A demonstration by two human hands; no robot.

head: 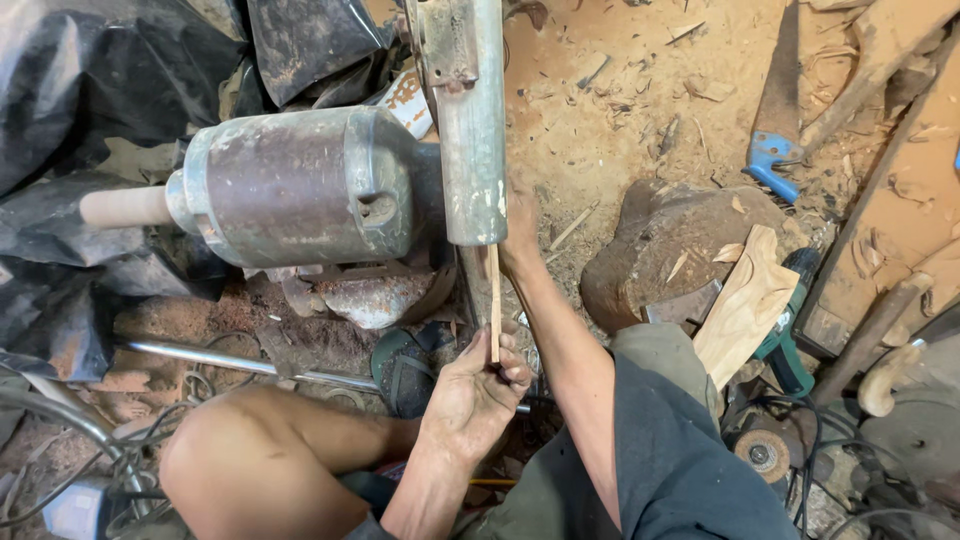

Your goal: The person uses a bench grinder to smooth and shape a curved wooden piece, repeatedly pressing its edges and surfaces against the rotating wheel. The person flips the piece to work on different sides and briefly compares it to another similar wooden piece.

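Two hands (478, 385) — thin wooden stick (494, 300) between them

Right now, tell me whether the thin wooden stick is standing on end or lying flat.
On end: the thin wooden stick runs up from the left hand to the metal guard.

A dirt floor (610, 130) strewn with sawdust and wood chips is carrying a handsaw (775, 110), a dark rock (660, 245), a wooden block (745, 305) and a metal rod (230, 360).
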